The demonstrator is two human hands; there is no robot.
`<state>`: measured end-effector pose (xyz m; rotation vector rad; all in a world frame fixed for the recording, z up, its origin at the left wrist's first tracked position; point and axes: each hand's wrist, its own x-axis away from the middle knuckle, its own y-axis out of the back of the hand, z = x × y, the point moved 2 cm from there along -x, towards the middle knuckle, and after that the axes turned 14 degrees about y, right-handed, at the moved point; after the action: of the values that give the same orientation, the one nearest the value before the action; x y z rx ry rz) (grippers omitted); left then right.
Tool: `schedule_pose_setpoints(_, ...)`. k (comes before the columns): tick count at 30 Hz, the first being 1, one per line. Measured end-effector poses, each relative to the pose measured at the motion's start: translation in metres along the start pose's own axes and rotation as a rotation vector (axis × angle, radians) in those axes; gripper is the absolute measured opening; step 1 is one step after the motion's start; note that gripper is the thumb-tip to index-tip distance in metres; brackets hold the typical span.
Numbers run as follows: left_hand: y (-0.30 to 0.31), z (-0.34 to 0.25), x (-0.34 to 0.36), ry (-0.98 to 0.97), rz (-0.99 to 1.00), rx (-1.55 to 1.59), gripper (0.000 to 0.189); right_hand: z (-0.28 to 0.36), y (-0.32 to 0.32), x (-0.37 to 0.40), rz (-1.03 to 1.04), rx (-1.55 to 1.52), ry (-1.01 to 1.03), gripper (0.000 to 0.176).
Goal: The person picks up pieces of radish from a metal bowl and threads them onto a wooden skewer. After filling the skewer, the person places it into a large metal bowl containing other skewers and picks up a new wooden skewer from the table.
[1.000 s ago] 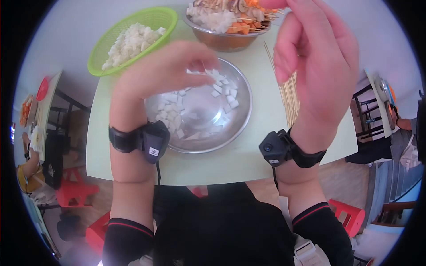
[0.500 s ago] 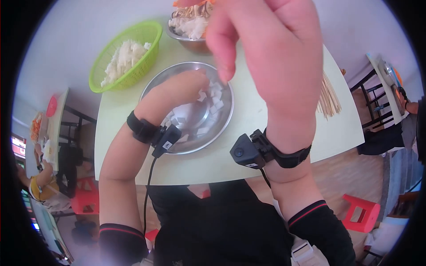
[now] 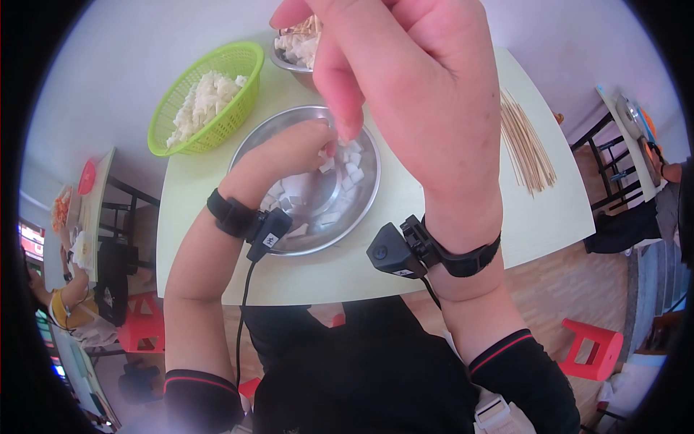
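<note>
My left hand reaches over a round metal tray that holds several white cubes. Its fingers are bent together above the cubes, and what they hold, if anything, is too small to name. Closer to the camera, my right hand is raised with curled fingers over the far right side of the tray. Its fingertips are partly out of frame or hidden, so whether it grips something does not show. Each wrist wears a black strap with a small device.
A green basket with white pieces stands at the back left. Beside it, a metal bowl of food is partly behind my right hand. Thin wooden sticks lie on the table's right. Red stools stand around; people are at side tables.
My right hand has moved slightly left and nearer the tray, uncovering more of the sticks. My left hand has shifted a little, with its fingertips now showing over the cubes.
</note>
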<state>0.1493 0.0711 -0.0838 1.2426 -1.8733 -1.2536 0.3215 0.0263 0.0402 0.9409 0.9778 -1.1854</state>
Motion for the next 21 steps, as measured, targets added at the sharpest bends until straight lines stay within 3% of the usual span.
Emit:
schedule_pose_setpoints(2,0.001,-0.002,0.001,0.108,0.098,0.028,0.007,0.000,-0.001,0.000,0.004,0.009,0.014,0.024)
schedule_pose_setpoints(5,0.004,-0.006,0.005,0.128,0.088,0.052,0.010,0.000,-0.003,-0.002,0.015,0.019,0.032,0.023)
schedule_pose_setpoints(14,0.001,0.006,0.005,0.043,0.048,0.048,0.016,-0.003,-0.010,-0.001,0.026,0.053,0.062,0.023)
schedule_pose_setpoints(17,0.004,0.002,0.006,0.141,0.080,0.058,0.015,-0.003,-0.012,-0.002,0.024,0.057,0.064,0.023)
schedule_pose_setpoints(21,0.005,0.013,0.004,0.119,0.042,0.089,0.013,-0.001,-0.014,-0.004,0.020,0.042,0.059,0.023)
